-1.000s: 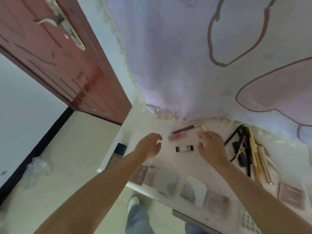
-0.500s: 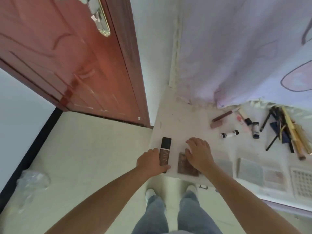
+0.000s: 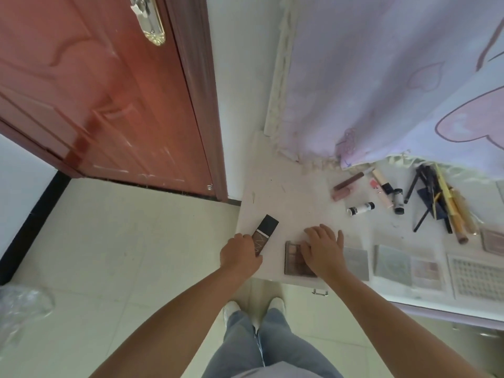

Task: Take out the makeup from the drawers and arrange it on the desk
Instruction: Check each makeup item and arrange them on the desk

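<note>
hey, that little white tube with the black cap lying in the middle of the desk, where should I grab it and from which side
Grip the white tube across its white barrel, midway along, coming straight down from above. It lies flat and apart from the pink lip gloss behind it and the small bottle to its right, so thumb and finger fit on its long sides. The round barrel will probably roll, so pinch squarely.

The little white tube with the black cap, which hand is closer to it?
Right. The right hand rests just below the white tube, on a palette; the left hand is farther away, holding the dark bottle.
</note>
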### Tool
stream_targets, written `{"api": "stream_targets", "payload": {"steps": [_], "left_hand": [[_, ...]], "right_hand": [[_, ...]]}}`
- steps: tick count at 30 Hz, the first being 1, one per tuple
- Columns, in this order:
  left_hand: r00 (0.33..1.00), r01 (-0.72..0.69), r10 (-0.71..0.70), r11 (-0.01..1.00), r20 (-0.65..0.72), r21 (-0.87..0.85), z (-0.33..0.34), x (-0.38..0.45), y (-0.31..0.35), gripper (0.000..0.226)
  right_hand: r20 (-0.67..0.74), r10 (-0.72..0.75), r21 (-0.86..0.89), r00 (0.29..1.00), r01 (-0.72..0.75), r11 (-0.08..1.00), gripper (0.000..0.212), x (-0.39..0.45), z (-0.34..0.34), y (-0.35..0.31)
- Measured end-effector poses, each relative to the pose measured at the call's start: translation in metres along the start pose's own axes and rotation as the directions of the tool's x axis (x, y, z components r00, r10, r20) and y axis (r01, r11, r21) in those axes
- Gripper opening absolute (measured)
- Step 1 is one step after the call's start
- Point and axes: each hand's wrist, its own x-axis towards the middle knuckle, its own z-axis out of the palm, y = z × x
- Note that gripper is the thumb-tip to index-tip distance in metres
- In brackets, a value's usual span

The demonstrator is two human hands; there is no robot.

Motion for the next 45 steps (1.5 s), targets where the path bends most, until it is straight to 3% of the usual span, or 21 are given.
{"api": "stream_targets", "payload": {"steps": [2,4,6,9,17,23,31,33,36,37,39,41,45], "left_hand": [[0.996,-0.090,0.090,0.996,0.005,0.028,-0.005,-0.001,-0.004,0.041],[0.979,-0.205,0.206,0.977,-0.011,0.051,-0.015,-0.003,-0.006,0.039],[0.953,-0.293,0.297,0.954,-0.057,0.071,-0.028,-0.004,-0.003,0.037],[0.911,-0.374,0.388,0.920,-0.137,0.116,-0.049,-0.006,0.003,0.036],[0.865,-0.420,0.460,0.883,-0.203,0.211,-0.086,-0.010,0.025,0.040],[0.843,-0.429,0.482,0.870,-0.240,0.243,-0.100,-0.013,0.031,0.040],[0.791,-0.451,0.561,0.804,-0.243,0.388,-0.111,-0.019,0.032,0.039],[0.814,-0.434,0.536,0.818,-0.225,0.378,-0.114,-0.019,0.028,0.037],[0.908,-0.285,0.380,0.867,-0.174,0.408,-0.125,-0.019,-0.011,0.034],[0.927,-0.238,0.336,0.872,-0.168,0.428,-0.129,-0.019,-0.025,0.035],[0.934,-0.197,0.297,0.892,-0.198,0.407,-0.132,-0.020,-0.031,0.036],[0.912,-0.242,0.339,0.900,-0.231,0.363,-0.129,-0.019,-0.013,0.036],[0.859,-0.350,0.431,0.888,-0.277,0.297,-0.112,-0.022,0.014,0.037]], "right_hand": [[-0.057,0.006,0.085,0.998,-0.001,0.996,0.037,0.005,-0.009,-0.008],[-0.033,-0.004,0.323,0.999,0.015,0.946,0.037,0.010,-0.025,-0.017],[0.125,-0.028,0.617,0.992,-0.055,0.785,0.035,0.013,-0.044,-0.027],[0.199,-0.063,0.763,0.978,-0.114,0.637,0.024,0.012,-0.067,-0.033],[0.062,-0.070,0.808,0.996,-0.009,0.589,0.013,0.008,-0.117,-0.030],[0.077,-0.073,0.838,0.994,-0.025,0.545,0.015,0.003,-0.135,-0.031],[0.048,-0.118,0.822,0.992,0.028,0.569,0.013,-0.006,-0.139,-0.030],[0.016,-0.050,0.844,0.999,0.013,0.537,0.013,-0.006,-0.146,-0.016],[-0.079,0.254,0.906,0.964,-0.037,0.422,0.016,-0.002,-0.173,0.042],[-0.073,0.293,0.913,0.953,-0.054,0.404,0.020,-0.002,-0.181,0.057],[-0.049,0.202,0.898,0.978,-0.046,0.437,0.026,-0.003,-0.183,0.052],[-0.048,0.072,0.872,0.996,0.007,0.490,0.023,-0.002,-0.171,0.015],[-0.126,0.009,0.786,0.992,0.094,0.612,0.022,0.000,-0.151,-0.027]]}}
